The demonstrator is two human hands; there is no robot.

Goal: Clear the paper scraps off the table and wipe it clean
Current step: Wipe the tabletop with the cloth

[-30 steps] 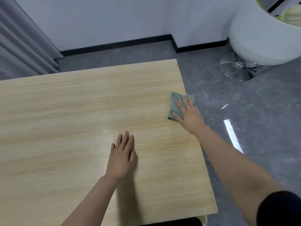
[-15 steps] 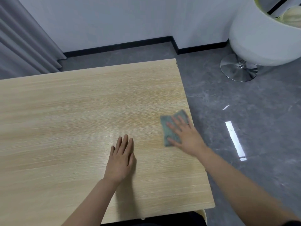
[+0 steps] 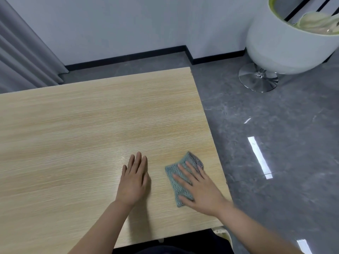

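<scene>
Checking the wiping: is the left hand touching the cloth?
Apart. The head view shows bare table between the left hand and the cloth.

Teal cloth (image 3: 180, 177) flat near table's (image 3: 91, 125) right edge.

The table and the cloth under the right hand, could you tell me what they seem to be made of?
Table: pale wood-grain top, probably laminate; fine straight streaks and a soft sheen near the left hand.
Cloth: grey-green woven or knitted fabric, matte, with a visible zigzag texture; right hand lies flat on it.

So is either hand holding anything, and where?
Nothing is gripped. The right hand presses flat on the near half of the cloth; the left hand rests flat on the table.
</scene>
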